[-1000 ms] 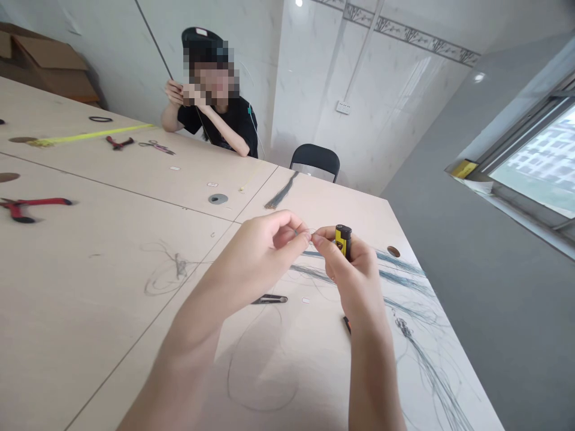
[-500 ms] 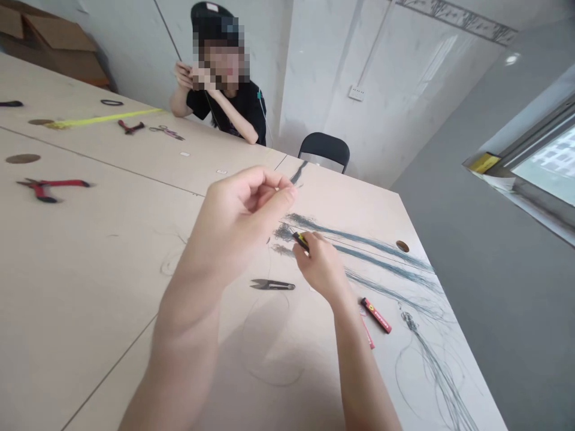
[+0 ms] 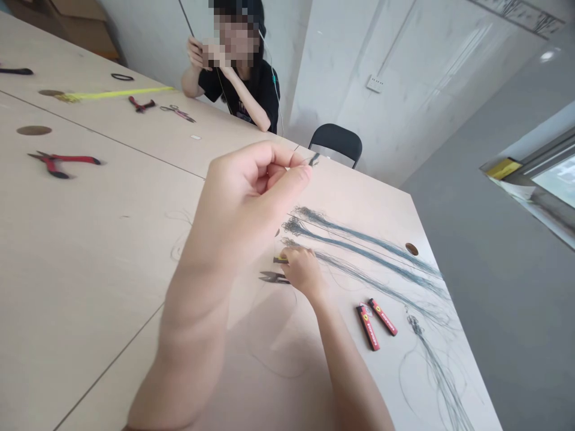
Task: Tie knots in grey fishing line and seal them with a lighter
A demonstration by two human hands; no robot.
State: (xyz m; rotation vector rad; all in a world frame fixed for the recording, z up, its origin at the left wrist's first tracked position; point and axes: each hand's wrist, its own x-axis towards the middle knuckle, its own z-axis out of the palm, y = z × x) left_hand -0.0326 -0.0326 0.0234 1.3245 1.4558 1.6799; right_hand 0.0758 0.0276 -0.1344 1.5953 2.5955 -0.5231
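Note:
Raised over the middle of the table, my left hand (image 3: 251, 197) is closed in a pinch. A short dark strand (image 3: 314, 160) sticks out at its thumb and forefinger tips; the rest is hidden in the fingers. Lower and to the right, my right hand (image 3: 302, 270) is closed around a black and yellow lighter (image 3: 281, 260), of which only one end shows. Just beneath that hand lie dark thread snips (image 3: 274, 277), their handle partly covered. Bundles of blue-grey thread (image 3: 359, 236) with curly ends stretch rightward from beside it.
Two red lighters (image 3: 368, 328) lie on the right, near another wire-like bundle (image 3: 431, 353). Red-handled pliers (image 3: 58, 163) rest at left. Farther back are smaller pliers (image 3: 142, 105), scissors (image 3: 178, 112) and a yellow strand bundle (image 3: 121, 93). A person (image 3: 242, 78) sits across the table.
My right hand has moved left and toward me with the lighter, from the thread bundles' curly ends to the snips. My left hand has risen slightly. The view has shifted.

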